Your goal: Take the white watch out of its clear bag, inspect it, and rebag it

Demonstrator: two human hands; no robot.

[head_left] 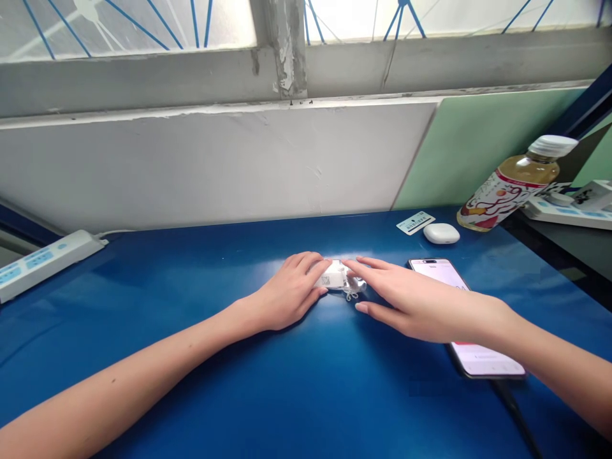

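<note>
On the blue table lies a small white packet [333, 276] with a QR code printed on its face. Its left end is gripped between the thumb and fingers of my left hand [291, 290]. From the right end sticks out a shiny, clear piece [358, 284], with a small silvery bow-like trinket [351, 296] beside it. My right hand [406, 296] hovers at that end with fingers and thumb apart. Its fingertips reach over the shiny piece; whether they touch it I cannot tell. Part of the packet is hidden under my left fingers.
Under my right forearm lies a lit phone [488, 362] with a black cable [514, 408]. Behind it are a white earbud case [441, 233], a card [415, 223] and a drink bottle [507, 185]. Power strips [52, 258] sit at the left and far right. A wall [215, 166] closes the back.
</note>
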